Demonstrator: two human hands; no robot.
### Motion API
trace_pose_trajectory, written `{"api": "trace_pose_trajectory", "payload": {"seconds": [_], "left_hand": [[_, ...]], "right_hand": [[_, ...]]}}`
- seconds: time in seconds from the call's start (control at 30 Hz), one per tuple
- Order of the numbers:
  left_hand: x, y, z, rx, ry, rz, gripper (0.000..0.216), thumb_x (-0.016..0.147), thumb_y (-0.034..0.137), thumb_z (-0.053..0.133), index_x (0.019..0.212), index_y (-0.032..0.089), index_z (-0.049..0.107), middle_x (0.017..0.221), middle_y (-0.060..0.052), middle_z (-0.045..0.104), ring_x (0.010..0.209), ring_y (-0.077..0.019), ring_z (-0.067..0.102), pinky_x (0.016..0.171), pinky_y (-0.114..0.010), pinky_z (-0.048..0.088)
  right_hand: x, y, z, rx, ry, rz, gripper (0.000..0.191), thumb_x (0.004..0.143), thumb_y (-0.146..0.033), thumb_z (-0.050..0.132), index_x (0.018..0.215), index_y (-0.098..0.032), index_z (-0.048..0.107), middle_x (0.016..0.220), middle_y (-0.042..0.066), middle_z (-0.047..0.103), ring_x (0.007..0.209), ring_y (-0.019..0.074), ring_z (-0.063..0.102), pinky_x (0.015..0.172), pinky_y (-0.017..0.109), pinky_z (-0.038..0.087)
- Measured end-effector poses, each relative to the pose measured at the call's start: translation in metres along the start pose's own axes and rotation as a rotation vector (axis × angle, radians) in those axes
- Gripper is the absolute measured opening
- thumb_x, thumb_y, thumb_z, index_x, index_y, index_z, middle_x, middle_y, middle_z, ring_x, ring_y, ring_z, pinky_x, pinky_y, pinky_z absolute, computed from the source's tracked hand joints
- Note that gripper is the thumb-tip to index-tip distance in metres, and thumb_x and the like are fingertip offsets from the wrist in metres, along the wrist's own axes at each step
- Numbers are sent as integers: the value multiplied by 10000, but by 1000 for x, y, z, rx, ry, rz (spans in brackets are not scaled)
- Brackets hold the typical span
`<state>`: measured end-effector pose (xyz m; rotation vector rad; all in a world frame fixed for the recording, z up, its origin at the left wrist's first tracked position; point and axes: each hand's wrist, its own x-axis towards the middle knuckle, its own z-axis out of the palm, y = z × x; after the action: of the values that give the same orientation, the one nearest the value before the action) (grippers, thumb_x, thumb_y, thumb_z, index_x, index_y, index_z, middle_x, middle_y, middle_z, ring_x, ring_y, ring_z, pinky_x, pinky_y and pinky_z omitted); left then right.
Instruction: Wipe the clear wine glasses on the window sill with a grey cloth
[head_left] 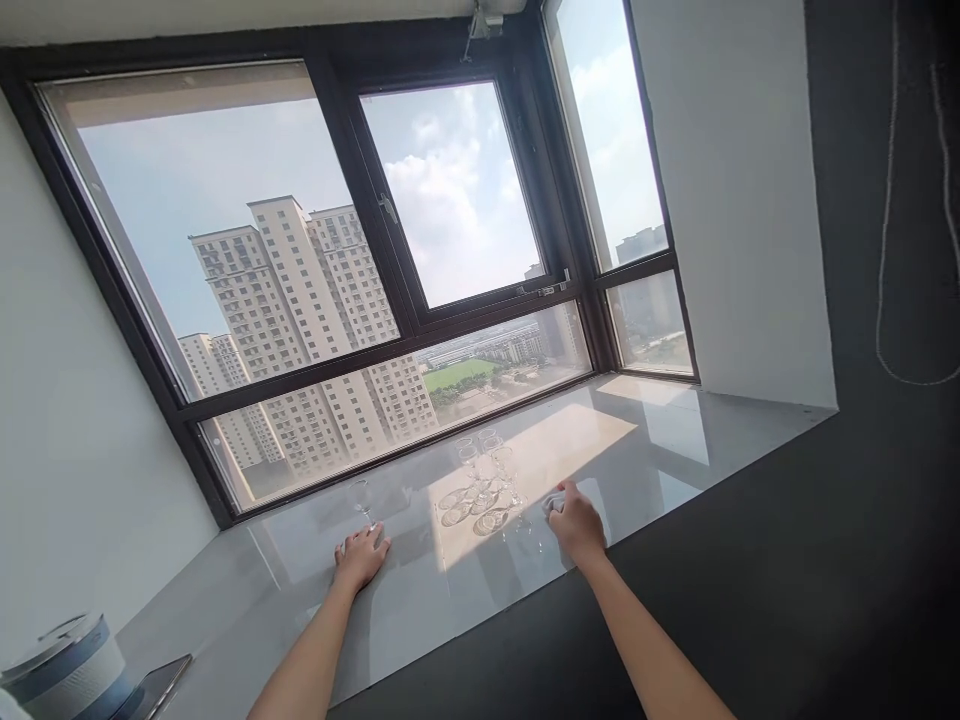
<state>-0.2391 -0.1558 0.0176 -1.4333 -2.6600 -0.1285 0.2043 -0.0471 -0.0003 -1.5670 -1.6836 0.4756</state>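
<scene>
Near the left part of the sill, my left hand (pixel 361 556) rests low with its fingers at the foot of a clear wine glass (pixel 362 497), which stands upright. The fingers appear to press on the foot, partly hiding it. My right hand (pixel 577 522), by the sill's front edge, is closed around a crumpled white cloth (pixel 553 501). Between my hands, further back, several clear stemmed glasses (pixel 504 462) stand close together in a sunlit patch, their round shadows falling on the surface.
The glossy pale windowsill (pixel 405 620) ends at a front edge above a dark area. A dark-framed window (pixel 397 340) rises behind it. At lower left are a blue-and-white lidded container (pixel 71 670) and a flat dark device (pixel 161 688). A cord (pixel 885 250) hangs at right.
</scene>
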Motion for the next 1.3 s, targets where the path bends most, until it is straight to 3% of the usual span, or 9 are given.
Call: {"api": "trace_pose_trajectory", "payload": {"seconds": [0.1, 0.23, 0.33, 0.5, 0.67, 0.83, 1.03, 1.17, 1.3], "left_hand": [[-7, 10, -4, -43, 96, -2, 475, 893, 481, 449, 1315, 314, 591, 1470, -82, 514, 1378, -325, 411, 1136, -551, 242], [-38, 30, -14, -178, 392, 29, 333, 900, 334, 396, 1026, 185, 666, 1094, -138, 646, 1114, -317, 569, 963, -477, 415], [-58, 61, -12, -220, 365, 223, 307, 910, 311, 380, 817, 200, 651, 834, -67, 642, 873, -230, 618, 832, -366, 476], [-61, 143, 4, -351, 265, 634, 318, 865, 345, 508, 1095, 245, 703, 1250, -83, 641, 1160, -253, 577, 1020, -407, 442], [-44, 207, 4, -408, 83, 562, 555, 834, 453, 566, 1361, 280, 596, 1552, -98, 408, 1401, -322, 389, 1161, -505, 288], [-40, 234, -4, -349, -39, 471, 532, 880, 527, 482, 1335, 290, 623, 1529, -69, 455, 1445, -295, 326, 1202, -468, 204], [-70, 208, -5, -248, -10, 461, 555, 883, 539, 466, 1355, 286, 611, 1433, -103, 550, 1410, -312, 366, 1173, -466, 237], [-86, 141, -10, -131, 3, 430, 551, 880, 593, 443, 1292, 298, 657, 1288, -119, 627, 1262, -322, 503, 1099, -472, 330], [-79, 69, -16, -74, 9, 136, 531, 908, 511, 413, 1349, 292, 613, 1385, -103, 576, 1307, -318, 481, 1125, -478, 307]], "right_hand": [[-2, -1, -2, 2, -9, -2, 372, 813, -87, 520, 1173, -174, 548, 936, 93, 643, 820, 188, 594, 594, 247, 260], [-5, -2, -4, 10, -18, -5, 364, 829, -104, 520, 1187, -164, 541, 960, 107, 643, 839, 197, 592, 602, 253, 265], [-4, -2, -3, 8, -5, -21, 362, 814, -96, 520, 1170, -156, 549, 941, 106, 649, 862, 210, 590, 614, 262, 266], [0, 2, 3, -1, 27, -27, 356, 795, -81, 522, 1140, -159, 563, 933, 99, 651, 860, 207, 585, 622, 266, 261], [0, 3, 2, 6, 42, -19, 367, 779, -72, 521, 1132, -164, 562, 926, 87, 647, 834, 196, 583, 634, 258, 277], [-2, 1, -1, 21, 37, -10, 362, 772, -86, 526, 1120, -178, 567, 907, 74, 645, 826, 194, 588, 634, 257, 289], [-3, 0, -3, 44, 13, 9, 364, 794, -112, 527, 1150, -178, 559, 935, 82, 648, 811, 192, 593, 628, 259, 288], [-5, 1, -4, 33, -15, -3, 357, 818, -120, 514, 1170, -172, 550, 942, 90, 649, 815, 197, 588, 612, 258, 281], [-5, 4, -4, 23, -8, -9, 346, 823, -139, 533, 1166, -178, 548, 952, 93, 652, 831, 204, 584, 610, 257, 280]]}}
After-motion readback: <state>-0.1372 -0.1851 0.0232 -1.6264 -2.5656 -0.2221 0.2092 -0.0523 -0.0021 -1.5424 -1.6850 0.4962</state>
